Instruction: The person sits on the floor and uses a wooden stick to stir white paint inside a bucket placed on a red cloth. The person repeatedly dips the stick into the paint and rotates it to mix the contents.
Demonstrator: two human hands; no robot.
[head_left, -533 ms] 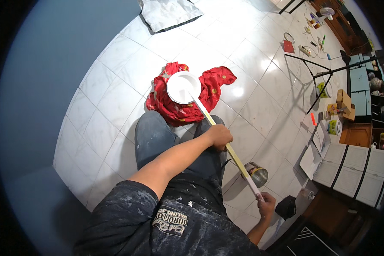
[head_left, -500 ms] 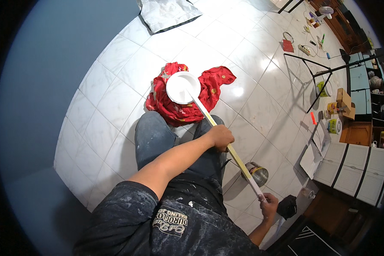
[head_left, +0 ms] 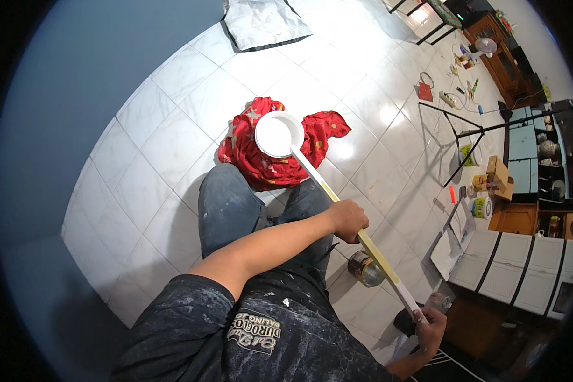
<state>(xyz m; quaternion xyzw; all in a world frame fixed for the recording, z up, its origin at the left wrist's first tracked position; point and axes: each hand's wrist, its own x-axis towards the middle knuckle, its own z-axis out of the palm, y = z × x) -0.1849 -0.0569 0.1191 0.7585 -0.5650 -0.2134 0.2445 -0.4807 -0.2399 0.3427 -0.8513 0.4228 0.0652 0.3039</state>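
Nearest the body, the right hand [head_left: 431,331] is gripping the lower end of a long bar [head_left: 382,261], its thumb pressing along the bar and its other fingers curling beneath, their tips hidden. A dark object [head_left: 402,323] beside this end is showing only in part and is remaining hard to identify. Farther along, the left hand [head_left: 349,221] is closing firmly over the bar, its knuckles facing up and its fingertips turning out of sight. The bar, white with a yellow stretch, is slanting across the tiled floor [head_left: 165,146] and partly overlapping a metal can [head_left: 365,267]. Just beyond the knees, a white bucket [head_left: 260,143] is standing on a crumpled red cloth [head_left: 248,167], well in from the floor's left edge. The bar's upper end is meeting the bucket's rim in this view; whether it is touching cannot be told. Toward the floor's right edge, a black tripod [head_left: 450,116] is standing, with small, indistinct boxes and tubs crowding behind it. At the floor's far left edge, a silver-grey bag [head_left: 264,25] is lying beside the blue-grey wall [head_left: 76,127], its top being cut off.
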